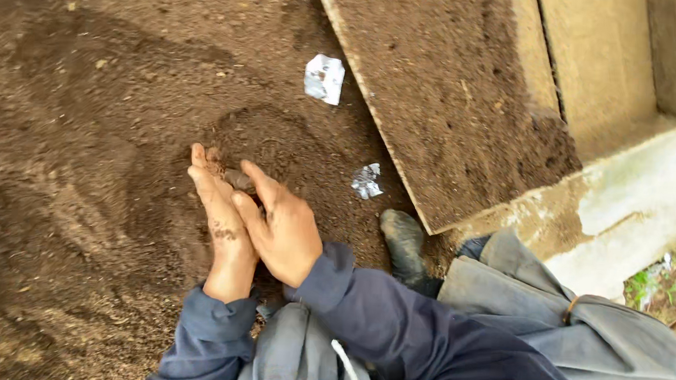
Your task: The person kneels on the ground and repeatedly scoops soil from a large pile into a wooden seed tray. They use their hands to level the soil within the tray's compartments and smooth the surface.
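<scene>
Left hand [222, 230] and right hand [285, 230] cupped, grasping soil clod [237, 179], silver wrappers [324, 78] beyond

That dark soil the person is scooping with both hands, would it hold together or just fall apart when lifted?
The soil looks fine and crumbly, so it would probably spill between the fingers unless cupped, as the left hand and right hand do. Smears sticking to the skin suggest slight dampness, so some may clump loosely.
</scene>
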